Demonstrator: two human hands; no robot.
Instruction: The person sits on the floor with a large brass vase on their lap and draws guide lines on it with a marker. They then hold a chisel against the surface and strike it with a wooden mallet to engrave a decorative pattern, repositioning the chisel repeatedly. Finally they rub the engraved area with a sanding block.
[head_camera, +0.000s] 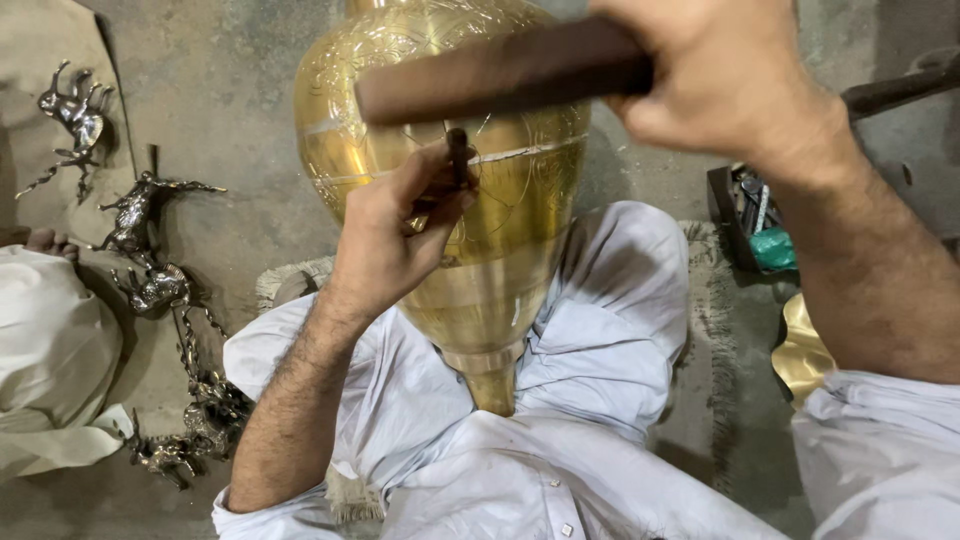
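Across the person's lap, propped between knees in pale grey-white cloth, lies a large polished brass vase with engraved floral bands (480, 230), its narrow foot pointing toward the body and its wide belly rising away. The left hand (385, 235) is clamped on a thin dark metal chisel (458, 155), tip set against the vase's shoulder near a scribed line. The right hand (715, 75) is closed tight round the dark wooden handle of a mallet (500, 75), held crosswise just above the chisel's head and blurred with motion.

By the look of it, this is mid-engraving: a strike on the chisel is in hand. The next blow seems to call for a short, square tap, with the left grip keeping the chisel steady so the tip does not skid over the curved, slick brass.

Room is tight. The mallet's swing is bounded by the vase's belly below. Several small silvery metal animal figurines (150, 270) lie on the grey concrete floor (230, 90) to the left, well apart from the hands, and a dark box of tools (750, 220) sits to the right near the right forearm. Another person's white-clad knee (50, 340) is at the far left
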